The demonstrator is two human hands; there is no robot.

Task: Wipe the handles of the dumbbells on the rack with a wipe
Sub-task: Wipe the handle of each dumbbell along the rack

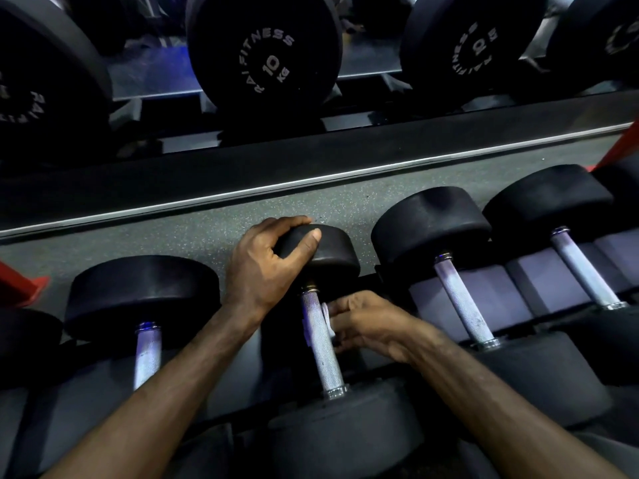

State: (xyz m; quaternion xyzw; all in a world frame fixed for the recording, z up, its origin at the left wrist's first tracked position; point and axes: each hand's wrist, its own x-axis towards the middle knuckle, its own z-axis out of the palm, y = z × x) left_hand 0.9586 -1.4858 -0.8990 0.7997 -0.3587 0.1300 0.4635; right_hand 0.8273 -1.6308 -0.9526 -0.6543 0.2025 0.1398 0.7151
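Several black dumbbells lie side by side on the rack, each with a knurled silver handle. My left hand (268, 266) grips the far head (328, 252) of the middle dumbbell, fingers and thumb curled over its rim. My right hand (371, 324) pinches a small white wipe (326, 314) and holds it against the right side of that dumbbell's handle (321, 344), near its upper half. Most of the wipe is hidden behind my fingers. The handle (148, 354) to the left and the two handles (461, 300) (584, 267) to the right are untouched by either hand.
A mirror above the rack reflects the dumbbell heads marked 10 kg (266, 53). Grey speckled floor (173, 236) runs between mirror and rack. Red frame parts show at the far left (24, 285) and upper right (619, 146).
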